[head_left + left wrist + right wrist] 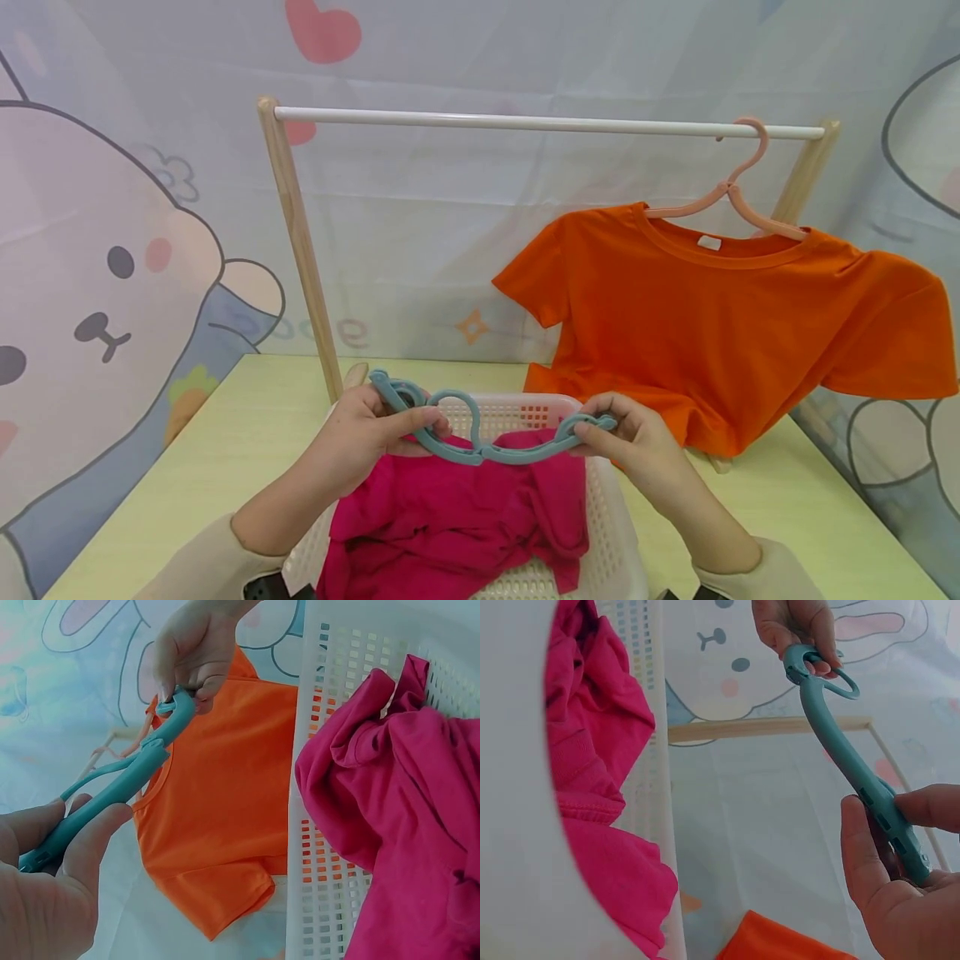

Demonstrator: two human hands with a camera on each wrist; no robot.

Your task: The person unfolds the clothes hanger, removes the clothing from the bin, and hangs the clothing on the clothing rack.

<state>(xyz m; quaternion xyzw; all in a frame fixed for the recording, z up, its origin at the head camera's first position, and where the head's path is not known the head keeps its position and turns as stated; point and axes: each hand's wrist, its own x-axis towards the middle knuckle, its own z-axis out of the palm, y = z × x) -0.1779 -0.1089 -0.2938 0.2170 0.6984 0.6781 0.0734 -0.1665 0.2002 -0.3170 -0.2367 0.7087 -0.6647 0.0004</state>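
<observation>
A blue-green folding clothes hanger (517,454) is stretched between both hands above a white basket (615,517). Its hook curls up near the middle, and its two arms spread to either side. My left hand (367,433) grips the left arm between thumb and fingers. The tip of the right arm is pinched by my right hand (630,437), thumb in front. Beneath the hanger, a crumpled magenta garment (457,517) lies in the basket. In the right wrist view, slots show along the underside of the hanger (832,742).
Behind the basket stands a garment rack with a white bar (480,121) and wooden posts (300,242). An orange T-shirt (720,317) hangs at its right end on a pink hanger (738,187), its lower part draping onto the pale yellow table (202,467). A printed cloth backdrop (420,267) rises behind.
</observation>
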